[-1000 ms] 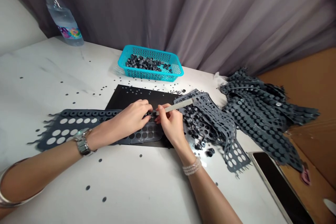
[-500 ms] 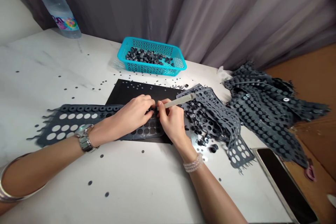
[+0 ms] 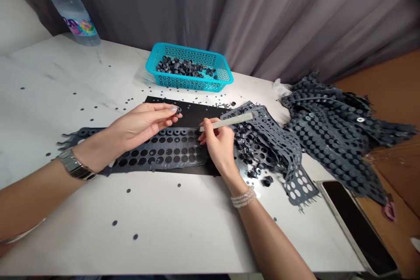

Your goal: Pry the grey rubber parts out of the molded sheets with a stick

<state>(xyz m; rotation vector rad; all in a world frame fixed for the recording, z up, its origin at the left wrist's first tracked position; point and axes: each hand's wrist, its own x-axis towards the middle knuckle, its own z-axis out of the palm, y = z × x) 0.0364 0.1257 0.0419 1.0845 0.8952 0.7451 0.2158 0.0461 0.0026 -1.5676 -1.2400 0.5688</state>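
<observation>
A grey rubber sheet (image 3: 164, 151) full of round holes lies on a black mat (image 3: 193, 116) on the white table (image 3: 164, 223). My left hand (image 3: 141, 124) is raised a little above the sheet and pinches a small black rubber ring (image 3: 177, 111) between thumb and fingertips. My right hand (image 3: 218, 144) rests at the sheet's right end, fingers closed on a pale stick-like tool (image 3: 229, 121) that points up and to the right. One row of rings still sits along the sheet's far edge.
A turquoise basket (image 3: 190, 79) holding several black rings stands behind the mat. Punched-out sheets (image 3: 272, 148) lie heaped to the right, with a bigger pile (image 3: 337, 135) beyond. A phone (image 3: 357, 227) lies at the table's right edge, a water bottle (image 3: 70, 8) at the far left. Small black discs are scattered about.
My left hand has lifted off the sheet and drawn back to the left with a ring pinched in it. The sheet has slid to the right. My right hand has stayed beside the sheet's end.
</observation>
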